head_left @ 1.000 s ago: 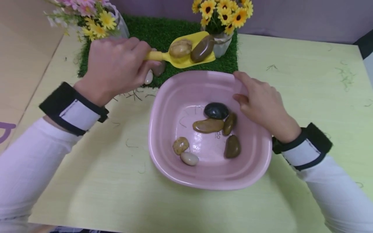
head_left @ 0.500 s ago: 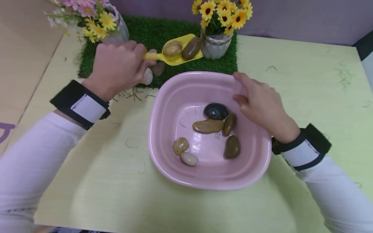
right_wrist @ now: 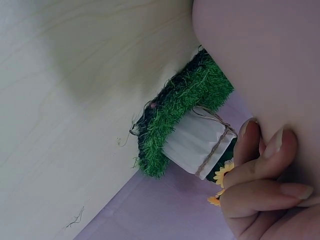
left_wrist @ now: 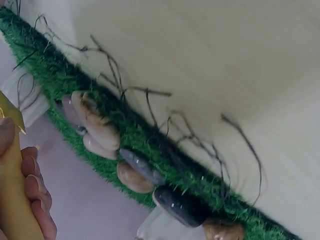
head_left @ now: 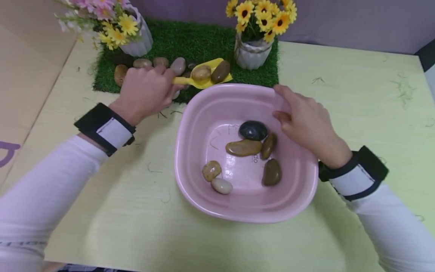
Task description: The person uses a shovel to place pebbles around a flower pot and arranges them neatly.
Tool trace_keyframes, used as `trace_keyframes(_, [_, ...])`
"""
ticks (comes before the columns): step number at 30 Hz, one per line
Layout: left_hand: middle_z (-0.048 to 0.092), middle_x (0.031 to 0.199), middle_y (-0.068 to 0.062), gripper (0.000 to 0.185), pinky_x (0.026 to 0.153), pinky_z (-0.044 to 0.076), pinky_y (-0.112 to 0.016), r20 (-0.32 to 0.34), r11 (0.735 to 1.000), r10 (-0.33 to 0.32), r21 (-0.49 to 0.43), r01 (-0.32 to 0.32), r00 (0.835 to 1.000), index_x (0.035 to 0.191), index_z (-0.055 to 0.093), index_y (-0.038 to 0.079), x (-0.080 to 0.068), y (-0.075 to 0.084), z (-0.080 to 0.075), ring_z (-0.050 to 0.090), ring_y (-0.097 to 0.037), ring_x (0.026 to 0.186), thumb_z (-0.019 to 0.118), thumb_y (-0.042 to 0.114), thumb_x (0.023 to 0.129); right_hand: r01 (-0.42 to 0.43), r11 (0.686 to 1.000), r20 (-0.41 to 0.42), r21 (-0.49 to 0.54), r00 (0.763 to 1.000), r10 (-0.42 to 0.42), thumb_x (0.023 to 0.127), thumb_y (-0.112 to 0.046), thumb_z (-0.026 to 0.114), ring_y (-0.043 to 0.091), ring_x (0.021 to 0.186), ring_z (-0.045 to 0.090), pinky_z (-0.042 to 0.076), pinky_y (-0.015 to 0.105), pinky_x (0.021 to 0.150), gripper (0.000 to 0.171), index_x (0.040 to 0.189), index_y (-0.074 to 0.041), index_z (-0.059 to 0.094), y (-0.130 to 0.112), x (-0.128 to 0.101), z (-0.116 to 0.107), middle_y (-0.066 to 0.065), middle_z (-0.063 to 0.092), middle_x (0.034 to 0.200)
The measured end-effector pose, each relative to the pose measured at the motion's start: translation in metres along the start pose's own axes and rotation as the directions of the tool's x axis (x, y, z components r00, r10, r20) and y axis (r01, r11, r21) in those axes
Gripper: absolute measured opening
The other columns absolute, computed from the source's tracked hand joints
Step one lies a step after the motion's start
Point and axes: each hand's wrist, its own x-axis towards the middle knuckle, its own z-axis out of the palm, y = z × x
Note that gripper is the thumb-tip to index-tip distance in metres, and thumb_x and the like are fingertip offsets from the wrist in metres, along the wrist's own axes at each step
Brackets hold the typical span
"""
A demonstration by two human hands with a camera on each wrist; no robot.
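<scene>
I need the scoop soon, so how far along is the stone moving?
Done: six stones lie in the pink basin. In hand: the left hand grips the yellow scoop, which carries two stones at the basin's far rim, while the right hand holds that rim. Left: several stones lie on the grass mat, so it looks roughly half finished.

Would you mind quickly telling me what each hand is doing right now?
Left hand: closed around the handle of the yellow scoop, which carries two stones.
Right hand: grips the rim of the pink basin.
</scene>
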Motion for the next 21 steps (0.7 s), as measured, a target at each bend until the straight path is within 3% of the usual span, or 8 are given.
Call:
trace_keyframes(6, [0.051,0.059,-0.013,0.043,0.04,0.043,-0.044,0.113,1.0,-0.023,0.005,0.022,0.993,0.081,0.056,0.0,-0.004,0.001,0.005,0.051,-0.028,0.043,0.05,0.039,0.097,-0.002,1.0,0.0,0.0,1.0,0.002,0.091,-0.016,0.06,0.033,0.064,0.059,0.043,0.04,0.046,0.054,0.142,-0.013,0.041,0.0,0.0,0.0,0.023,0.064,0.104])
trace_keyframes(18, [0.055,0.065,-0.016,0.04,0.043,0.045,-0.048,0.164,0.998,-0.041,-0.033,0.047,0.986,0.081,0.058,0.0,-0.016,0.004,0.018,0.056,-0.033,0.05,0.052,0.037,0.096,-0.002,1.0,-0.002,0.01,1.0,0.002,0.091,-0.016,0.06,0.032,0.064,0.059,0.042,0.039,0.046,0.054,0.141,-0.012,0.041,0.0,0.0,0.001,0.023,0.064,0.101])
trace_keyframes(21, [0.054,0.065,-0.016,0.04,0.043,0.045,-0.049,0.195,0.995,-0.065,-0.06,0.078,0.979,0.08,0.057,0.001,-0.02,0.007,0.022,0.056,-0.034,0.051,0.053,0.037,0.096,-0.004,1.0,-0.003,0.009,1.0,0.004,0.091,-0.016,0.06,0.033,0.065,0.059,0.043,0.041,0.046,0.054,0.141,-0.012,0.041,0.0,-0.001,0.0,0.023,0.064,0.102])
